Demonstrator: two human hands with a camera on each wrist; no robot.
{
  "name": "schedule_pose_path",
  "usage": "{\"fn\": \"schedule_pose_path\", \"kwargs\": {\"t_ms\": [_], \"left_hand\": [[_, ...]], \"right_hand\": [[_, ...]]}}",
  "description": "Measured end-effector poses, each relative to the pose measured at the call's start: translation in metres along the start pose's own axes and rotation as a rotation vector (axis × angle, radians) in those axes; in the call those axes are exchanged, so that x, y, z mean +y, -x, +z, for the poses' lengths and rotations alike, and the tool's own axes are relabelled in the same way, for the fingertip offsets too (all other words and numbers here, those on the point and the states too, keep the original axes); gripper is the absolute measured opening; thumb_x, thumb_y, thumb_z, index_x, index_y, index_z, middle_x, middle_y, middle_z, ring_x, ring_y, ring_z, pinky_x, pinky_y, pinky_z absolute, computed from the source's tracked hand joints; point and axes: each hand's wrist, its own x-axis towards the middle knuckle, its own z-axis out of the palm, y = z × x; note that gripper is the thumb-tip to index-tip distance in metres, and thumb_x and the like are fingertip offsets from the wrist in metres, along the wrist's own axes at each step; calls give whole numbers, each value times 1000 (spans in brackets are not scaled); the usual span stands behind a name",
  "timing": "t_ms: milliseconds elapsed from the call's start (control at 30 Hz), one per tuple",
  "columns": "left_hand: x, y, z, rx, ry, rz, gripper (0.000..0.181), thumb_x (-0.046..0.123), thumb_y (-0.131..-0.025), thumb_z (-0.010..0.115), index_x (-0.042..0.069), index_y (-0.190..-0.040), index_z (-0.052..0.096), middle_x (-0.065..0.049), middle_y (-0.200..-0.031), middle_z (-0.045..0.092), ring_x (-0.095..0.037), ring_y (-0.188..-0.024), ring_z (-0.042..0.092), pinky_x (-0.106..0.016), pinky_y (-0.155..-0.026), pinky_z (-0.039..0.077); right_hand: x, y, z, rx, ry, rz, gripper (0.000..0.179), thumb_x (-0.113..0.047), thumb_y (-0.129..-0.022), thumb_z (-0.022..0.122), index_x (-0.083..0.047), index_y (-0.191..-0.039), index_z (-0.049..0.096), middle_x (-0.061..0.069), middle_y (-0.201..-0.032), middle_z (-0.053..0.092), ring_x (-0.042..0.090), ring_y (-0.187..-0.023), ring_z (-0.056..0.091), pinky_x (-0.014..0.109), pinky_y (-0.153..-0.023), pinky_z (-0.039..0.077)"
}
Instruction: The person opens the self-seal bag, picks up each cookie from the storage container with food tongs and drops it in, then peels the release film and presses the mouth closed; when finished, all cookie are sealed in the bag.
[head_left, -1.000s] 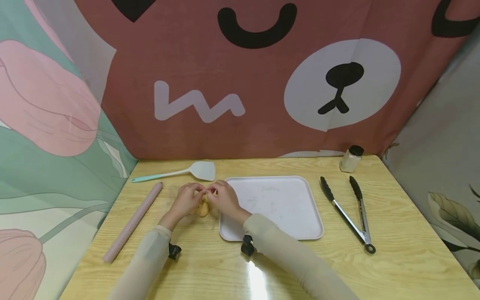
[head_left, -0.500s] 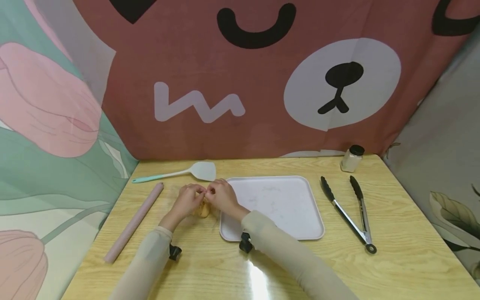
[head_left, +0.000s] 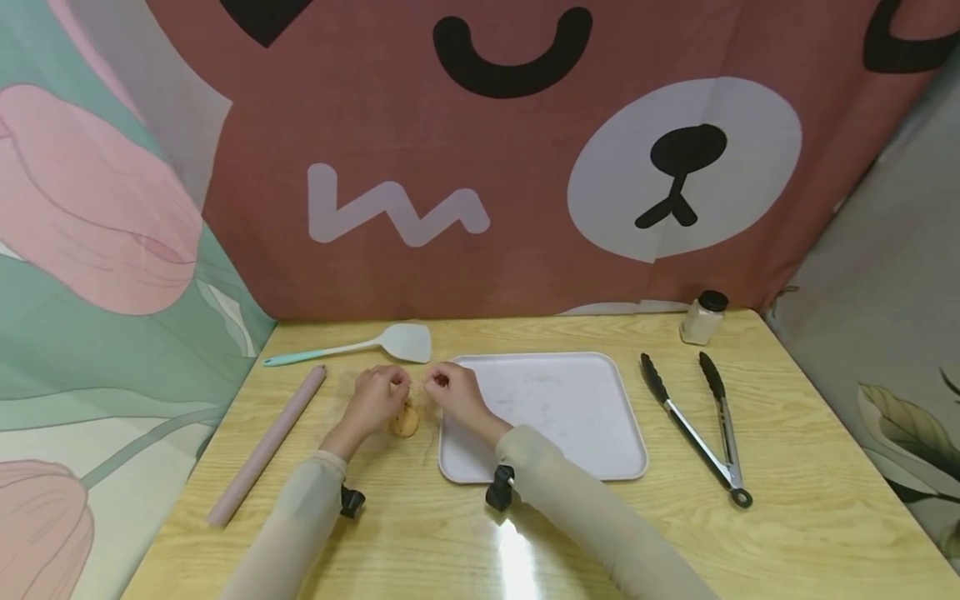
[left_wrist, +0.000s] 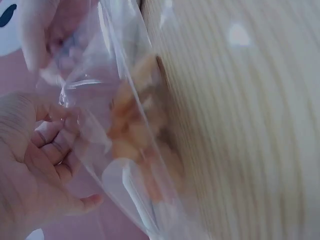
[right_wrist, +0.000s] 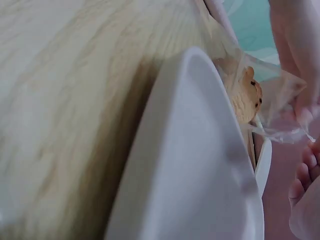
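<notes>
A clear plastic bag (left_wrist: 90, 95) holds golden-brown baked pieces (left_wrist: 142, 130), one of them marked with dark dots in the right wrist view. It rests on the table just left of the tray. My left hand (head_left: 381, 393) pinches the gathered top of the bag between thumb and fingers. Opposite it, my right hand (head_left: 457, 392) pinches the other end of that gather, with a thin twisted strand of plastic spanning the small gap. In the head view the hands partly cover the bag, and a round baked piece (head_left: 406, 422) shows below them.
A white tray (head_left: 555, 417) lies under my right forearm's reach, beside the bag. Tongs (head_left: 693, 425) spread to its right, and a black-lidded jar (head_left: 703, 318) stands at the back. A spatula (head_left: 405, 342) lies behind my hands; a pink rolling-pin-like rod (head_left: 267, 446) lies left.
My right hand has drawn a little to the right, away from the left, so a gap shows between their fingertips. My left hand has stayed nearly in place.
</notes>
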Motion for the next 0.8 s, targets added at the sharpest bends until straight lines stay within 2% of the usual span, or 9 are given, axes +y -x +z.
{"fn": "schedule_pose_path", "kwargs": {"t_ms": [67, 167, 300, 367, 433, 600, 733, 800], "left_hand": [[-3, 2, -2, 15, 35, -15, 13, 11, -90, 56, 3, -85, 65, -6, -80, 63, -27, -82, 57, -48, -80, 42], [-8, 3, -3, -4, 72, -40, 11, 12, -91, 59, 4, -88, 65, -6, -83, 63, -26, -82, 56, -45, -74, 45], [-9, 2, -2, -48, 87, -74, 9, 12, -91, 62, 4, -91, 65, -8, -88, 64, -28, -90, 57, -48, -81, 44], [-7, 1, -1, -49, 93, -92, 8, 12, -91, 63, 5, -91, 65, -7, -88, 64, -27, -91, 56, -47, -82, 44], [-5, 0, 0, -40, 94, -102, 7, 12, -91, 63, 6, -90, 66, -6, -86, 63, -26, -91, 56, -46, -83, 43], [-1, -1, 0, 11, 78, -74, 6, 6, -91, 61, 3, -88, 65, -8, -84, 63, -27, -87, 58, -46, -81, 45], [-1, -1, -5, 35, 83, -74, 4, 4, -91, 61, 2, -90, 64, -10, -84, 62, -27, -84, 58, -46, -77, 46], [-3, -1, -8, 41, 90, -86, 4, 5, -91, 61, 2, -91, 64, -10, -84, 62, -26, -83, 58, -45, -76, 46]], "right_hand": [[2, 1, -3, -1, -23, 19, 9, 0, -78, 61, -4, -78, 68, 4, -74, 64, 7, -67, 53, 17, -61, 44], [5, 3, -7, -9, -53, 35, 10, 2, -78, 60, -3, -78, 68, 5, -75, 64, 6, -68, 52, 18, -62, 45], [4, 4, -11, -37, -77, 38, 9, 2, -79, 60, -2, -81, 69, 7, -76, 64, 7, -69, 51, 18, -63, 44], [3, 4, -12, -50, -80, 44, 8, 1, -80, 61, -1, -82, 69, 7, -77, 64, 7, -70, 50, 18, -63, 44], [3, 5, -13, -61, -77, 39, 7, 1, -81, 62, -1, -83, 68, 8, -77, 64, 7, -70, 50, 18, -63, 44], [2, 12, -16, -112, -87, 15, 5, 1, -83, 62, 0, -82, 67, 9, -78, 64, 8, -72, 52, 19, -67, 47], [2, 19, -22, -154, -123, -17, 6, 1, -84, 61, 0, -82, 67, 8, -79, 63, 3, -73, 51, 18, -68, 46], [-10, 24, -31, -175, -143, -21, 6, 4, -84, 60, 3, -82, 66, 11, -79, 64, 4, -72, 52, 18, -68, 47]]}}
